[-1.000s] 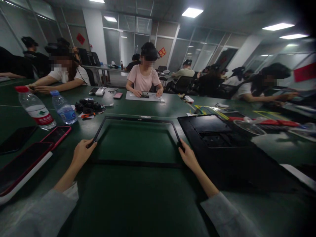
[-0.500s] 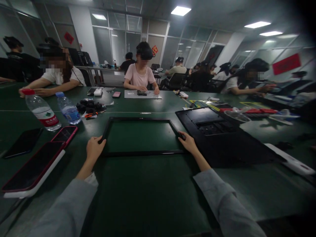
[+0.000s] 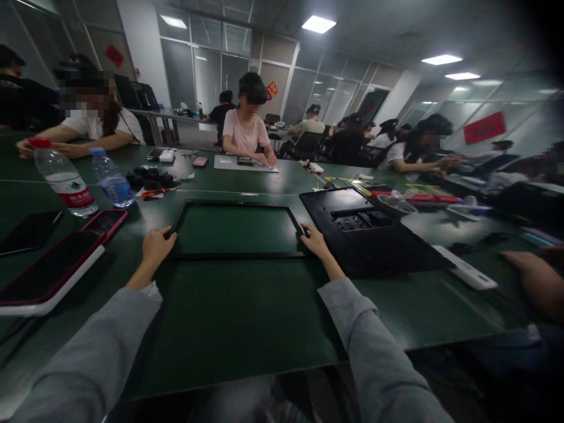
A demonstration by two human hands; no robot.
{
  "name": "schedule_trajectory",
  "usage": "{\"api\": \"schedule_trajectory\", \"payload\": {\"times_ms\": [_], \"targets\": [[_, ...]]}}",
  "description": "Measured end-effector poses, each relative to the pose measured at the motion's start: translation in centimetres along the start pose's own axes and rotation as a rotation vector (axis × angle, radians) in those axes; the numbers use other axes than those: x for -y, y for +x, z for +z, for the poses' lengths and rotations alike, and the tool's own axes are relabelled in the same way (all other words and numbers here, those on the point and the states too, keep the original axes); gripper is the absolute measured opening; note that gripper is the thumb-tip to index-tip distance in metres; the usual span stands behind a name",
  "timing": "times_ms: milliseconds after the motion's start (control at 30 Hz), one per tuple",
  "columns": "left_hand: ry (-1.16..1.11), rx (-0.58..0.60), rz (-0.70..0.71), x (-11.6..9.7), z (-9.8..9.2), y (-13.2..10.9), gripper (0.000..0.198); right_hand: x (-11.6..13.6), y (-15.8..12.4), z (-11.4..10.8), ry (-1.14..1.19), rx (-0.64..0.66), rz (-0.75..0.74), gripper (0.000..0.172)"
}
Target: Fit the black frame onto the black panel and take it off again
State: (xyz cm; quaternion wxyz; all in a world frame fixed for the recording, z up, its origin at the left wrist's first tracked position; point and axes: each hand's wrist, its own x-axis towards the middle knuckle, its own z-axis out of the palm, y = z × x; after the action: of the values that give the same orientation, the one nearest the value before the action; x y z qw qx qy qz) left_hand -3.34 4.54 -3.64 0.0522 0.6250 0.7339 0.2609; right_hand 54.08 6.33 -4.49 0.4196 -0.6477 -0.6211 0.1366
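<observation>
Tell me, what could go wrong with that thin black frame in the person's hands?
The black frame is thin and held only at its sides by the left hand and right hand, so it might flex if they move unevenly.
Its right side is close to the black panel, so the two could knock together.
The blue-capped bottle stands near a pink-edged phone; a wide leftward sweep might topple it.
</observation>
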Motion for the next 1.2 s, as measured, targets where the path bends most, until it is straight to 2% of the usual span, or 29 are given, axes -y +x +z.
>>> {"api": "schedule_trajectory", "payload": {"times_ms": [167, 267, 367, 467, 567, 633, 667, 767, 833, 900, 1000, 1200], "targets": [[0.003, -0.004, 0.008, -1.2, -0.4, -0.9, 0.06, -0.6, -0.6, 0.0, -0.039, -0.019, -0.105, 0.054], [-0.035, 0.041, 0.093, -2.2, -0.7, -1.7, 0.066, -0.5, -1.4, -1.3, -0.14, -0.139, -0.132, 0.055], [-0.057, 0.1, 0.182, -3.2, -1.4, -2.7, 0.071, 0.1, -2.7, -4.0, -0.26, -0.333, -0.109, 0.061], [-0.069, 0.152, 0.263, -3.7, -2.2, -4.0, 0.079, 0.6, -4.9, -7.7, -0.39, -0.614, 0.031, 0.069], [-0.093, 0.193, 0.328, -3.7, -2.7, -5.1, 0.077, 0.4, -7.7, -11.2, -0.416, -0.94, 0.275, 0.077], [-0.12, 0.2, 0.343, -3.5, -2.9, -5.5, 0.068, 0.0, -9.2, -12.9, -0.342, -1.071, 0.463, 0.083], [-0.134, 0.198, 0.336, -3.4, -3.0, -5.6, 0.065, -0.3, -9.7, -13.5, -0.29, -1.097, 0.556, 0.088], [-0.18, 0.193, 0.271, -3.0, -3.0, -5.6, 0.06, -1.2, -10.4, -14.3, -0.101, -1.023, 0.75, 0.097], [-0.22, 0.194, 0.23, -2.8, -2.9, -5.4, 0.061, -1.6, -10.3, -14.0, 0.036, -0.927, 0.78, 0.095], [-0.268, 0.182, 0.213, -2.7, -2.7, -5.2, 0.062, -1.5, -10.0, -13.4, 0.116, -0.842, 0.737, 0.1], [-0.339, 0.138, 0.191, -2.7, -2.5, -5.0, 0.062, -0.7, -9.7, -12.2, 0.113, -0.775, 0.628, 0.112], [-0.499, 0.077, 0.131, -3.4, -2.4, -4.6, 0.065, 1.5, -9.8, -10.5, 0.195, -0.778, 0.574, 0.115]]}}
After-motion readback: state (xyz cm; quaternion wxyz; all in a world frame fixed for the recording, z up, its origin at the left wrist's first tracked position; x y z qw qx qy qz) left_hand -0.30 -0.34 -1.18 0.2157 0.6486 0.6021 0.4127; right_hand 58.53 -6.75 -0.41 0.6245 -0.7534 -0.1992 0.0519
